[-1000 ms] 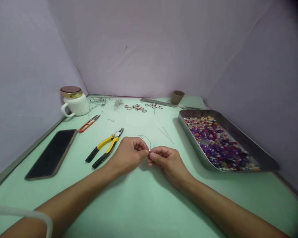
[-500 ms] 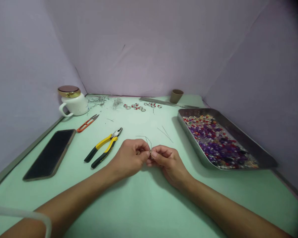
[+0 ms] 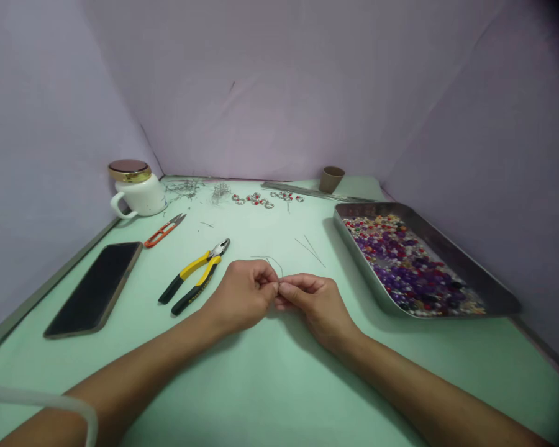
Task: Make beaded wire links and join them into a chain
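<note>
Fingertips meet at the middle of the table. My left hand (image 3: 248, 293) is closed in a pinch on a thin metal wire (image 3: 276, 261), whose bent end rises above the fingers and leans left. My right hand (image 3: 317, 305) pinches the same piece from the right, its thumb and forefinger almost touching the left fingertips. What lies right between the fingertips is too small and covered to make out. Yellow and black pliers (image 3: 198, 277) lie with handles apart, left of my left hand. Two loose wire pieces (image 3: 313, 251) lie beyond my right hand.
A metal tray (image 3: 370, 279) of mixed beads stands right. Toward the back are red-and-clear beaded rings (image 3: 259, 200), wire scraps (image 3: 184, 188), long wires (image 3: 307, 190) and a brown cup (image 3: 331, 180). Left are orange thread snips (image 3: 164, 232), a phone (image 3: 95, 288) and a lidded white mug (image 3: 144, 197).
Both hands' fingertips have shifted very slightly left, and the wire's bent end has moved left with them. The small glint earlier seen between the fingertips is now mostly covered.
</note>
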### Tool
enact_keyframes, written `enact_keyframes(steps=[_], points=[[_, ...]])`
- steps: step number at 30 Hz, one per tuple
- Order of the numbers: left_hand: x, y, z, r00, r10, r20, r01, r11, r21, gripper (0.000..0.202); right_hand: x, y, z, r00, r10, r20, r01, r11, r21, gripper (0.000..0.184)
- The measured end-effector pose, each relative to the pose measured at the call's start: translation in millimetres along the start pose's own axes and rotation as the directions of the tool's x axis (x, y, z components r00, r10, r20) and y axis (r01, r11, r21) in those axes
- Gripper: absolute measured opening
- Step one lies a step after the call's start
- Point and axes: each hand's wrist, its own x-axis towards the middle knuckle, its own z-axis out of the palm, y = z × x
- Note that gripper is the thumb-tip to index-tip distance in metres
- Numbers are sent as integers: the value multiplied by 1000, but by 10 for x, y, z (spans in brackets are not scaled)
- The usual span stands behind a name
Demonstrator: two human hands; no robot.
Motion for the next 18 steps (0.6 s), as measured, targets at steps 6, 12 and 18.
enact_keyframes(steps=[6,12,18], points=[[24,-13,-123,981,190,46,-196,950,243,15,7,-33,-16,999,-24,33,26,999,-44,11],[40,-67,-294,826,564,-14,-456,683,571,14,21,-76,-19,1000,-11,-13,8,986,-165,15],[-75,11,-266,659,736,153,-454,227,862,15,-1,-65,13,1000,-17,-18,10,935,-354,11]])
